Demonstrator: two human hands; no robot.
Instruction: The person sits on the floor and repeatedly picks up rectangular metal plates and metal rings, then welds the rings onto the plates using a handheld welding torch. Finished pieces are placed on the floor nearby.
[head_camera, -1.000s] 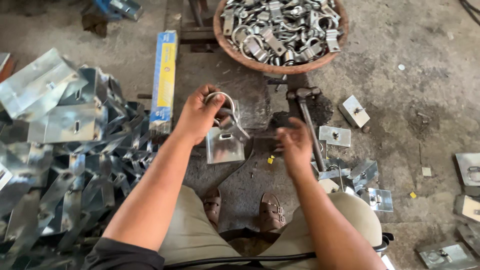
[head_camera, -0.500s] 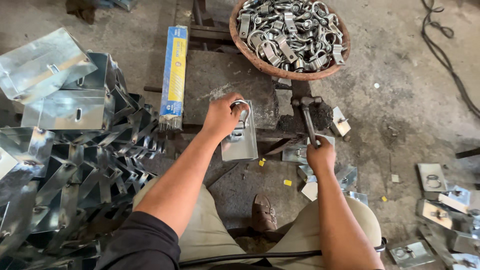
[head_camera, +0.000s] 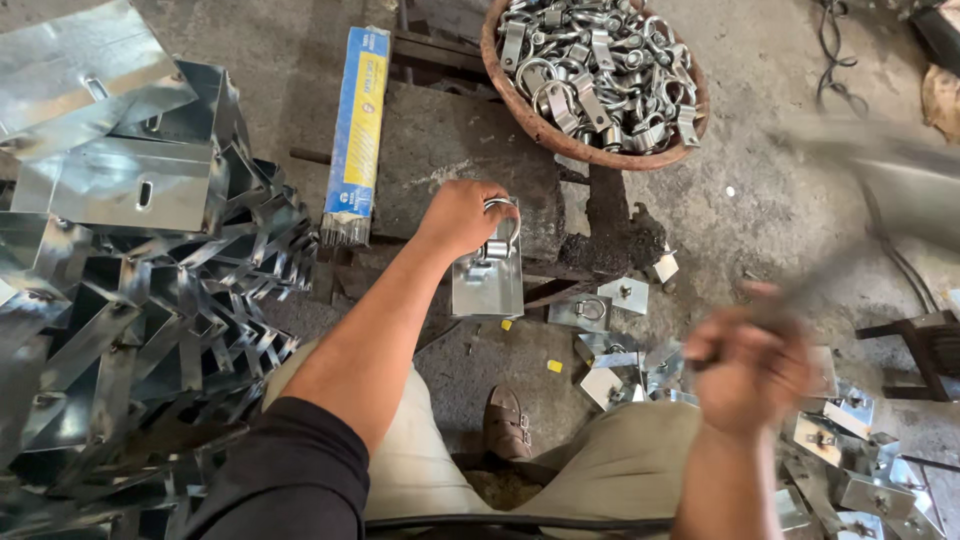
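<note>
L grip: left hand (head_camera: 462, 215) closed round a shiny bent-steel U-clamp (head_camera: 501, 222) that stands on a flat galvanised steel plate (head_camera: 488, 288); fingers pinch the clamp's loop and hold clamp + plate upright against the front edge of a dark, worn iron block (head_camera: 460, 150) serving as worktop. R grip: right hand (head_camera: 752, 368) raised, fist pressed shut round the handle of a dark hammer (head_camera: 860, 165); hand and tool both motion-blurred, head of the tool a grey smear at upper right.

Behind the block, a round rust-brown basket (head_camera: 520, 115) heaped w/ more steel clamps. Just left of the block lies a long blue-and-yellow cardboard box (head_camera: 358, 125), lengthwise. Far left: big tangled pile of galvanised sheet-metal brackets (head_camera: 130, 250). On the concrete floor (head_camera: 760, 215) btw. block and right hand, several finished plate-and-clamp pieces (head_camera: 622, 296) scattered, more at lower right. A brown sandal (head_camera: 508, 422) shows btw. the person's knees; khaki trousers, dark sleeve on left arm. Small yellow scraps (head_camera: 554, 366) on floor near the held plate.
</note>
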